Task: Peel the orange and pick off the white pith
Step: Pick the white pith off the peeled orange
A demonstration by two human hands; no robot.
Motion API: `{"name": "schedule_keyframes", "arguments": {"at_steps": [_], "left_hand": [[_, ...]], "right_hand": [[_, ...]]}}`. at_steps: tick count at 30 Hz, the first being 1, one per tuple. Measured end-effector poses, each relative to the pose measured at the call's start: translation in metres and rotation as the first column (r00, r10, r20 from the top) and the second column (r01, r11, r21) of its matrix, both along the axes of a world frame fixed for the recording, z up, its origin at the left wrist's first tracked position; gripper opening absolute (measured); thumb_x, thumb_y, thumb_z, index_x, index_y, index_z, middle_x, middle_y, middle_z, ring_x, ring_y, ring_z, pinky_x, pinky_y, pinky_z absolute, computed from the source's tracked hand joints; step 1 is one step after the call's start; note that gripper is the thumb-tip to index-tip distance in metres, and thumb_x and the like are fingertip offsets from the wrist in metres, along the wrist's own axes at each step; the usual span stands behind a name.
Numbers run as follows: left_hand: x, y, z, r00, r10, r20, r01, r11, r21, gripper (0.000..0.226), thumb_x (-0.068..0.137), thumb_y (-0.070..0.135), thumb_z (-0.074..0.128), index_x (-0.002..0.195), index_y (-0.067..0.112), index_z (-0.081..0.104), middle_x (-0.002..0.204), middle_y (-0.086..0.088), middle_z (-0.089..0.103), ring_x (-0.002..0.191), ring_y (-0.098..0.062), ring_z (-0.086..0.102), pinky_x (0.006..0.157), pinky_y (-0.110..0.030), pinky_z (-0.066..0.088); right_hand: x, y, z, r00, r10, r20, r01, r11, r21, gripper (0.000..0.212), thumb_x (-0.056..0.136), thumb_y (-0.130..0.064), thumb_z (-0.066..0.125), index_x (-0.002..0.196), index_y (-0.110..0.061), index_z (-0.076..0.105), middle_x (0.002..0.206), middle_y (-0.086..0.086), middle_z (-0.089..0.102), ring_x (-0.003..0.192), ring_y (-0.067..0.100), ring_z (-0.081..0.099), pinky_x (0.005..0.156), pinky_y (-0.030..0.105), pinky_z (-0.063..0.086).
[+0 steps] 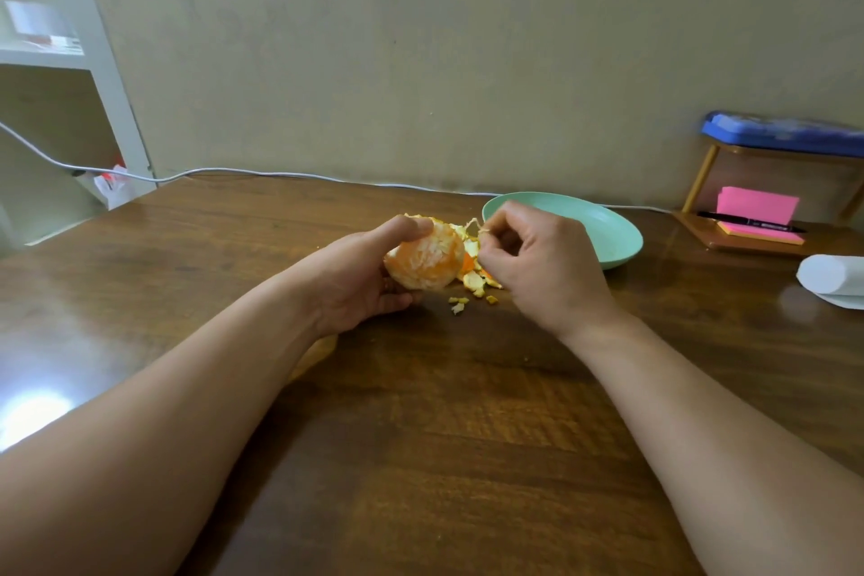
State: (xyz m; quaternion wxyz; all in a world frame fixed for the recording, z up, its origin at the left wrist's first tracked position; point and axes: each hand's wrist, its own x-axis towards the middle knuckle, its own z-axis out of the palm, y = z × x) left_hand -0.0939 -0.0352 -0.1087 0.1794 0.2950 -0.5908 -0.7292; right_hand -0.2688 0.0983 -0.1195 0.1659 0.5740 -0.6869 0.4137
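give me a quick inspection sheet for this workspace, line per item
surface: brown wooden table, glare at left.
job's things: orange mostly peeled, white pith patches left; peel scraps on the table beside it.
clutter: green bowl, pink sticky notes, black pen, blue case on a stand, white roll at right.
grippers: left hand holds the orange; right hand pinches a pale strand beside it.
cables: white cable along the wall's foot.
surroundings: beige wall, white shelf at left.
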Motion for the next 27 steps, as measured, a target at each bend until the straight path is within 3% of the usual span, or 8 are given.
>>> {"name": "schedule_keyframes", "arguments": {"at_steps": [3,7,10,14,18,27], "left_hand": [[0.002,-0.004,-0.001,0.999,-0.041,0.012,0.041,0.998,0.040,0.046,0.099,0.046,0.061,0.131,0.012,0.062,0.090,-0.009,0.074,0.068,-0.020,0.063,0.060,-0.024,0.051],[0.004,-0.010,-0.003,0.999,-0.033,-0.038,0.037,0.995,0.094,0.052,0.098,0.046,0.058,0.135,0.010,0.060,0.101,-0.015,0.070,0.069,-0.021,0.060,0.057,-0.025,0.047],[0.003,-0.013,-0.003,0.999,0.009,-0.053,-0.005,0.996,0.090,0.056,0.097,0.045,0.062,0.139,0.009,0.060,0.103,-0.015,0.069,0.069,-0.021,0.061,0.053,-0.024,0.050],[0.000,-0.011,-0.006,1.000,0.015,-0.027,-0.014,1.000,0.023,0.055,0.094,0.046,0.070,0.135,0.010,0.063,0.103,-0.013,0.071,0.072,-0.019,0.063,0.060,-0.025,0.052],[-0.002,-0.006,-0.005,0.999,0.014,-0.029,-0.015,1.000,-0.020,0.039,0.100,0.041,0.066,0.124,0.011,0.067,0.100,-0.010,0.072,0.071,-0.018,0.065,0.062,-0.025,0.051],[-0.005,-0.003,-0.008,0.995,0.052,-0.082,-0.059,0.994,-0.097,0.040,0.098,0.037,0.072,0.126,0.009,0.068,0.105,-0.010,0.074,0.079,-0.018,0.072,0.062,-0.026,0.057]], "right_hand": [[-0.003,0.005,-0.002,0.994,0.036,0.108,-0.039,0.999,0.025,0.014,0.104,-0.026,0.065,0.093,-0.023,0.072,0.077,-0.009,0.070,0.070,0.013,0.065,0.065,0.043,0.058],[0.008,0.005,-0.003,0.992,0.085,0.092,-0.094,0.991,0.100,0.016,0.107,-0.031,0.060,0.109,-0.024,0.075,0.087,-0.009,0.073,0.076,0.011,0.067,0.068,0.043,0.059],[0.016,0.006,0.000,0.994,0.082,0.069,-0.090,0.988,0.122,0.023,0.104,-0.039,0.066,0.118,-0.023,0.075,0.100,-0.010,0.076,0.087,0.009,0.070,0.076,0.035,0.063],[0.019,0.006,0.003,0.998,0.056,0.033,-0.059,0.994,0.097,0.026,0.100,-0.043,0.071,0.115,-0.022,0.076,0.097,-0.009,0.077,0.081,0.007,0.068,0.071,0.027,0.059],[0.018,0.004,0.002,0.999,0.035,-0.013,-0.033,0.992,0.123,0.024,0.101,-0.041,0.071,0.114,-0.021,0.076,0.095,-0.007,0.077,0.077,0.008,0.067,0.068,0.023,0.054],[0.021,0.000,0.004,0.988,0.015,-0.156,0.002,0.994,0.112,0.016,0.099,-0.032,0.071,0.089,-0.020,0.069,0.077,-0.003,0.068,0.068,0.016,0.062,0.061,0.037,0.056]]}}
